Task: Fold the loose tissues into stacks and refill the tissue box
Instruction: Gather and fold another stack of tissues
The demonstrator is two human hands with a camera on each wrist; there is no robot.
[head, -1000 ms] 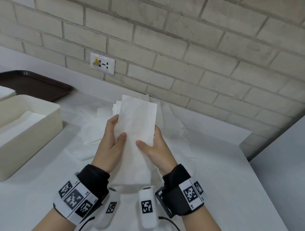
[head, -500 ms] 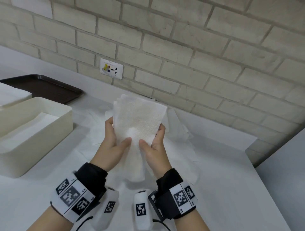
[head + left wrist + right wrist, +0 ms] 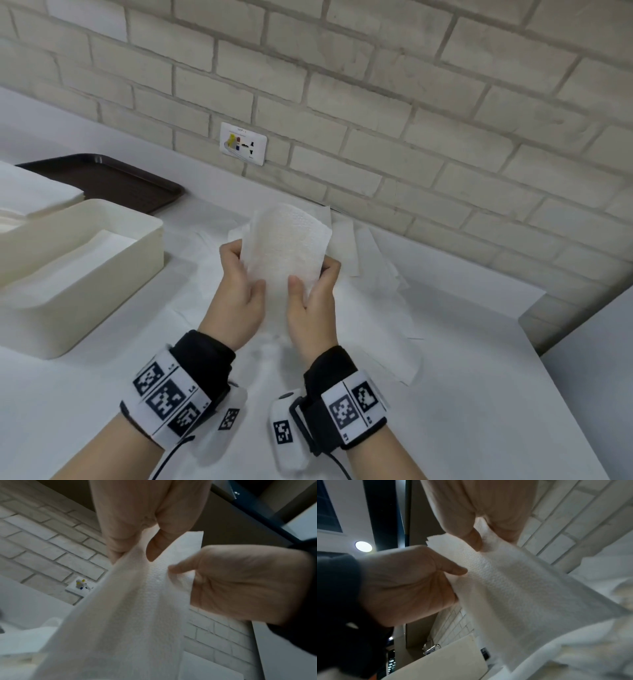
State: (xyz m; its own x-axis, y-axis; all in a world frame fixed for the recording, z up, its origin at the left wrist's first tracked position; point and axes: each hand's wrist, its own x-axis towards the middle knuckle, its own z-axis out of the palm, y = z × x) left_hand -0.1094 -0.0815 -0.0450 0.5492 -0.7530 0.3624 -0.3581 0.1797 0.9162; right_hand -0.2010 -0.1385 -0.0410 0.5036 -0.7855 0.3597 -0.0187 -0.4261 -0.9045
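I hold a white embossed tissue (image 3: pixel 286 245) upright above the table, with one hand on each side edge. My left hand (image 3: pixel 245 270) pinches its left edge, thumb in front and fingers behind. My right hand (image 3: pixel 310 274) pinches the right edge the same way. The sheet bows toward me between the hands. In the left wrist view the tissue (image 3: pixel 137 615) hangs down from my left hand (image 3: pixel 137 553). The right wrist view shows the tissue (image 3: pixel 513 588) under my right hand (image 3: pixel 481 543). The cream tissue box (image 3: pixel 113 284) stands open at the left, with white tissues lying flat inside.
Loose white tissues (image 3: pixel 373 270) lie spread on the white table beyond and beneath my hands. A dark brown tray (image 3: pixel 109 178) sits behind the box, and a white folded stack (image 3: pixel 30 195) lies at the far left. The brick wall with a socket (image 3: pixel 243 144) runs along the back.
My hands have drawn closer together. The tissue stood tall and flat before; now it bows between my hands, its top edge curves, and less of it stands above them.
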